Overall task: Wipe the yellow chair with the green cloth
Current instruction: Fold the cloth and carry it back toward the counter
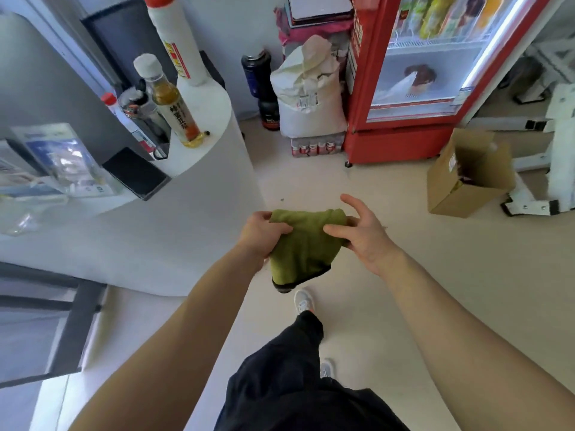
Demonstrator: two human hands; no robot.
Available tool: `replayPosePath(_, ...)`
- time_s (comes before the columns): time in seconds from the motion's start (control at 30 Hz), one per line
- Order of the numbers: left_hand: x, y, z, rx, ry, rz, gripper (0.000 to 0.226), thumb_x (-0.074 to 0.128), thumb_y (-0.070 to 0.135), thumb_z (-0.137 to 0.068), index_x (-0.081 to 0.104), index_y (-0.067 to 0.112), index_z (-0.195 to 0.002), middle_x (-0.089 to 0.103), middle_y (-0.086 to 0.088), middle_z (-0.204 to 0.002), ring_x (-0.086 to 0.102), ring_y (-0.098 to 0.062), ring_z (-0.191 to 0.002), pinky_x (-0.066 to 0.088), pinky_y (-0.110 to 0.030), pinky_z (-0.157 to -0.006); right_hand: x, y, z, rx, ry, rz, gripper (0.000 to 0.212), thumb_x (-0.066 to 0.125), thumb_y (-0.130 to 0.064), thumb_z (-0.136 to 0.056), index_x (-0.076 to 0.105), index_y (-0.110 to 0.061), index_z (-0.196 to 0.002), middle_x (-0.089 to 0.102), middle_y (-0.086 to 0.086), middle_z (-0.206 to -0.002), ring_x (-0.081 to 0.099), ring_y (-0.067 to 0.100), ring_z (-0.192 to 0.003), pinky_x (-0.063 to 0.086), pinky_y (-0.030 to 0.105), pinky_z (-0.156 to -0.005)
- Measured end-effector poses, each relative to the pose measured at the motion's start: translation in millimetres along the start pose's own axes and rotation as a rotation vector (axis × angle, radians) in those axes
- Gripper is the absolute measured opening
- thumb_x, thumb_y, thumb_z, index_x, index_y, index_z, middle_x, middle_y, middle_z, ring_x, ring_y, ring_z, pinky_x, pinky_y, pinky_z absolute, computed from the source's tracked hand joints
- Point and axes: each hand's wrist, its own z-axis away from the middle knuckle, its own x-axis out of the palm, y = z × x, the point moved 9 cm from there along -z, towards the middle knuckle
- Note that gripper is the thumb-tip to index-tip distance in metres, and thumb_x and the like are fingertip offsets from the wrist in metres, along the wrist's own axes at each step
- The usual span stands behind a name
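Note:
A green cloth [303, 247] with a dark lower edge hangs folded between both hands, in front of me above the floor. My left hand [259, 233] grips its left side with curled fingers. My right hand [362, 233] pinches its upper right corner between thumb and fingers, the index finger raised. No yellow chair is in view.
A white rounded counter [199, 188] with several bottles and a black box stands at left. A red drinks fridge [413, 79], a white sack [311, 98] and a dark bottle stand ahead. An open cardboard box [466, 178] and white frames lie at right. My legs stand on the beige floor.

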Motion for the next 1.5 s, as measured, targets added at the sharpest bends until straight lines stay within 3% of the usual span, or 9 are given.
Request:
replayPosePath(0.2, 10.6, 54.4, -55.1, 0.236, -0.087, -0.223, 0.076, 0.081, 0.017, -0.076, 0.046, 0.036, -0.140, 0.059, 0.002, -0.115, 0.059, -0.007, -0.092, 0.048, -0.015, -0.067, 30.2, -62.2, -86.6, -0.050, -0.211, 0.752, 0.097, 0.090, -0.010, -0.064, 0.044, -0.025, -0.148, 0.059, 0.000, -0.127, 0.062, 0.024, -0.116, 0.052, 0.028, -0.088)
replayPosePath(0.3, 15.0, 76.9, -81.4, 0.252, -0.073, -0.543, 0.084, 0.086, 0.020, -0.066, 0.047, 0.025, -0.140, 0.055, 0.002, -0.119, 0.054, -0.015, -0.097, 0.044, -0.025, -0.078, 51.5, -95.5, -124.7, -0.110, -0.327, 1.195, 0.098, 0.095, -0.030, -0.055, 0.052, -0.022, -0.142, 0.052, -0.002, -0.122, 0.056, 0.019, -0.108, 0.046, 0.026, -0.083)
replayPosePath(0.47, -2.0, 114.5, -108.4, 0.310, 0.111, -0.853, 0.034, 0.076, 0.026, -0.070, 0.064, 0.020, -0.101, 0.064, -0.003, -0.097, 0.063, -0.024, -0.087, 0.053, -0.033, -0.072, 73.8, -139.0, -176.4, -0.225, -0.464, 1.565, 0.029, 0.081, -0.035, -0.059, 0.066, -0.029, -0.083, 0.058, -0.009, -0.088, 0.059, 0.016, -0.080, 0.039, 0.024, -0.056)
replayPosePath(0.57, -23.2, 127.4, -115.3, 0.268, 0.190, -0.812, 0.023, 0.071, 0.037, -0.069, 0.061, 0.030, -0.089, 0.050, 0.005, -0.097, 0.056, -0.015, -0.080, 0.044, -0.025, -0.061, 88.1, -157.9, -203.4, -0.298, -0.622, 1.592, 0.029, 0.067, -0.050, -0.053, 0.063, -0.034, -0.076, 0.046, -0.013, -0.101, 0.047, 0.011, -0.094, 0.046, 0.031, -0.069)
replayPosePath(0.77, -48.3, 141.9, -118.7, 0.190, 0.081, 0.220, 0.036, 0.082, 0.047, -0.067, 0.076, 0.027, -0.095, 0.077, 0.003, -0.096, 0.073, -0.013, -0.091, 0.058, -0.027, -0.072, 108.7, -176.2, -254.6, 0.169, -0.952, 0.608, 0.051, 0.080, -0.029, -0.068, 0.068, -0.004, -0.110, 0.073, 0.013, -0.107, 0.068, 0.028, -0.106, 0.055, 0.035, -0.092)
replayPosePath(0.87, -51.5, 140.3, -132.8, 0.130, 0.307, 0.739, 0.048, 0.083, 0.046, -0.070, 0.074, 0.016, -0.107, 0.077, -0.006, -0.105, 0.073, -0.022, -0.099, 0.058, -0.028, -0.075, 137.7, -181.7, -272.0, 0.322, -1.005, 0.249, 0.045, 0.065, -0.028, -0.087, 0.066, -0.005, -0.126, 0.066, 0.021, -0.129, 0.064, 0.033, -0.118, 0.055, 0.039, -0.094)
replayPosePath(1.07, -49.5, 167.1, -163.4, 0.241, 0.503, 1.304, 0.053, 0.070, 0.021, -0.080, 0.062, 0.002, -0.129, 0.064, -0.023, -0.130, 0.064, -0.036, -0.116, 0.053, -0.041, -0.094, 187.2, -221.5, -327.4, 0.135, -1.026, 0.415, 0.063, 0.079, -0.007, -0.077, 0.055, -0.014, -0.136, 0.075, 0.005, -0.115, 0.072, 0.023, -0.105, 0.059, 0.031, -0.082)
replayPosePath(1.3, -105.3, 218.9, -165.9, 0.121, 1.208, 0.441, 0.081, 0.055, 0.002, -0.079, 0.028, 0.040, -0.146, 0.053, 0.007, -0.120, 0.057, -0.008, -0.101, 0.046, -0.024, -0.087, 280.2, -265.3, -356.9, -0.458, -1.006, 0.881, 0.074, 0.068, -0.003, -0.074, 0.045, -0.023, -0.141, 0.059, 0.005, -0.128, 0.061, 0.019, -0.113, 0.052, 0.036, -0.097)
replayPosePath(1.5, -120.6, 227.0, -193.3, -0.318, 1.180, -0.248, 0.036, 0.043, 0.015, -0.094, 0.046, 0.024, -0.129, 0.054, -0.014, -0.121, 0.058, -0.035, -0.107, 0.046, -0.041, -0.082, 304.8, -241.4, -359.3, -0.697, -0.945, 1.190, 0.050, 0.065, -0.011, -0.086, 0.044, -0.012, -0.132, 0.051, 0.009, -0.124, 0.052, 0.031, -0.118, 0.045, 0.037, -0.089)
